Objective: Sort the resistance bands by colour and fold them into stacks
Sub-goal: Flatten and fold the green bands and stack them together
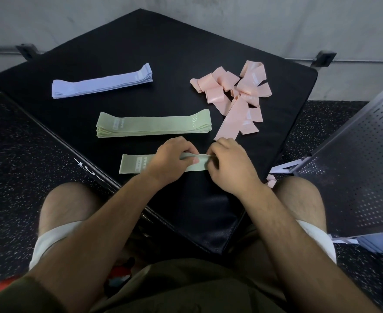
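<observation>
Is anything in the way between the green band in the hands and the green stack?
No, nothing visible. The left hand and right hand hold the green band just in front of the green stack, with only bare mat between. The pink pile lies off to the right.

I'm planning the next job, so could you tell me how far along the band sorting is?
Done: the lilac stack and the green stack lie folded on the black mat. In hand: the left hand and right hand pinch one end of a single green band, near its stack. Left: the pink bands lie in an unfolded tangle at the right.
</observation>
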